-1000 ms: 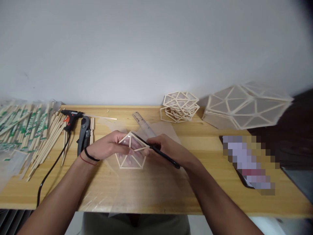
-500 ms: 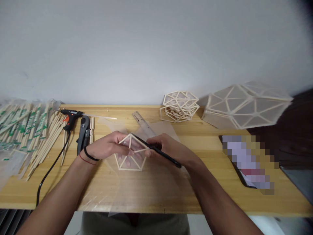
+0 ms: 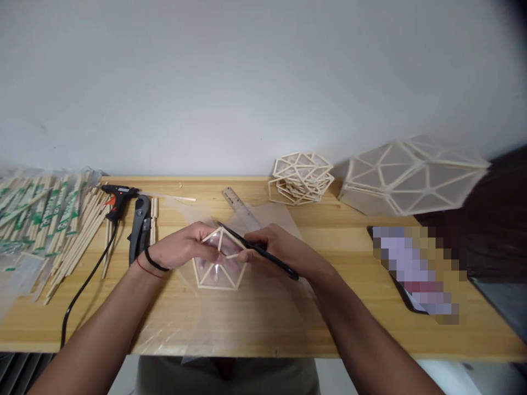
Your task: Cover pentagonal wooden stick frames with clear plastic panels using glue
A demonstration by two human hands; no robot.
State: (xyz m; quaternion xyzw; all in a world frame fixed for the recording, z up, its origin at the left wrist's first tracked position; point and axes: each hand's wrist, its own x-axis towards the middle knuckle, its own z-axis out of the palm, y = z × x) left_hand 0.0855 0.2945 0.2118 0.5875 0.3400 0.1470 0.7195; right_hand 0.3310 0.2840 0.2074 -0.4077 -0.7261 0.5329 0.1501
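Note:
Pinched in my left hand (image 3: 195, 246) is a pentagon-shaped frame of pale wooden sticks (image 3: 218, 286), its spokes meeting at the middle and clear film stretched across it. The thumb lies over the front; fingers show blurred through the film behind. My right hand (image 3: 269, 247) is closed around black scissors (image 3: 280, 265). Their blades lie along the frame's upper right edge, with the tip past its top corner. Whether the blades are apart is hard to make out. Beneath both hands, a translucent plastic sheet (image 3: 263, 323) covers part of the wooden table (image 3: 349, 334).
At left lie a hot glue gun (image 3: 119, 198), a grey cutter (image 3: 140, 227), loose sticks (image 3: 80, 244) and packaged chopsticks (image 3: 37, 211). Behind my hands are a ruler (image 3: 239, 207) and stacked stick frames (image 3: 302, 178). A large film-covered stick structure (image 3: 415, 178) and a phone (image 3: 405, 269) occupy the right.
The scissors have slid slightly up and left along the frame's edge, so their tip now shows beyond the top corner. The frame has tilted a little in my left hand.

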